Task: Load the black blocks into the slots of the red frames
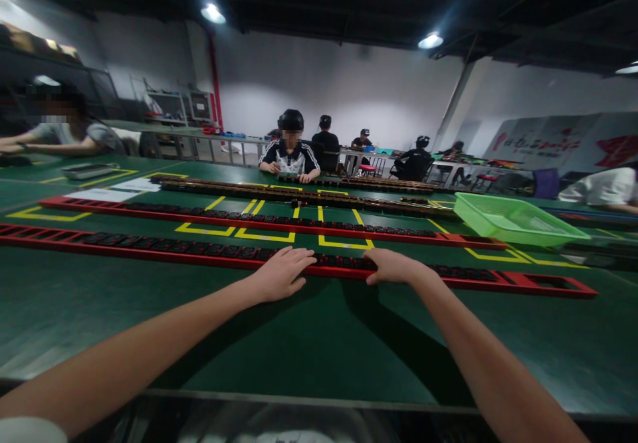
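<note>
A long red slotted frame [199, 255] filled with black square pieces runs across the green table in front of me. My left hand [279, 273] lies on it near the middle, fingers stretched over the black pieces and thumb apart at the near edge. To its right, my right hand [391, 267] straddles the same frame, thumb against the near side and fingers bent over the top; some fingers are hidden behind the hand. Between both hands, several black pieces with small red spots show in the slots. Empty slots show at the frame's left end.
Beyond lies a second red frame [239, 217] with black pieces, then long brownish strips [319, 197]. A green basket [518, 220] stands at the right, touching or overlapping the second frame's end. White paper [109, 192] and a grey tray [88, 171] lie left. A co-worker [290, 151] sits opposite.
</note>
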### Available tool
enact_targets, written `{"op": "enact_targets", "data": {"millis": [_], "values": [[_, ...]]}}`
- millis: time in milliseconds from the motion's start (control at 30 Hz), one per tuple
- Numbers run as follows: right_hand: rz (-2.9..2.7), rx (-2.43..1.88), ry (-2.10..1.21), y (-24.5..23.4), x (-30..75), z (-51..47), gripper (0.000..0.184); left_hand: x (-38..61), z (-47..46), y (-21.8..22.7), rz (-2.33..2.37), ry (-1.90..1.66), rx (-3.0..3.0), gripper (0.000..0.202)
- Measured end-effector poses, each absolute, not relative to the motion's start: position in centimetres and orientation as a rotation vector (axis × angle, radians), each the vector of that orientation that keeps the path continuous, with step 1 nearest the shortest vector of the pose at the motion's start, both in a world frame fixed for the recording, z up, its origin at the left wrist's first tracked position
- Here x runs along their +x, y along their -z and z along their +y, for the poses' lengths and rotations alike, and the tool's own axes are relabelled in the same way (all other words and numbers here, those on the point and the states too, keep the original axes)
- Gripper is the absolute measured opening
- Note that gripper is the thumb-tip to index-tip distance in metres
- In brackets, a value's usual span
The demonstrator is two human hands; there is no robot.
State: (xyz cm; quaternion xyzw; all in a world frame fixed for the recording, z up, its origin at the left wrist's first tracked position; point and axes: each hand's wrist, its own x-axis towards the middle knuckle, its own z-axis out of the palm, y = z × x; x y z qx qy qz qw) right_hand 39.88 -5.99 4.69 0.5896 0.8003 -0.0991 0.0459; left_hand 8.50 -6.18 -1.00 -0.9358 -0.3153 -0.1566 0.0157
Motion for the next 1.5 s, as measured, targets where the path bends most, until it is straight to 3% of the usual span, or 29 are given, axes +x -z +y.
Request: {"op": "enact_targets", "data": {"millis": [167,433,633,1267,1500], "values": [[2.546,1.743,0.203,-4.5,40.3,-6.0,0.054,8.6,-6.3,0.9,-0.983,0.498,-2.92,0.051],[2.829,1.679,0.096,-2.2,39.1,-5.4,0.071,8.8,-6.2,1.0,-1.05,0.548,-2.848,0.051],[2.974,1.621,-0.065,-0.7,36.2,-5.6,0.057,8.7,-6.0,1.3,-1.028,0.555,-2.823,0.048],[3.149,1.368,-0.007,-0.7,35.4,-6.5,0.052,8.6,-6.0,1.8,-0.975,0.519,-2.841,0.056],[3.15,1.395,0.029,-1.2,35.3,-6.7,0.04,8.7,-6.0,1.7,-0.91,0.498,-2.911,0.059]]}}
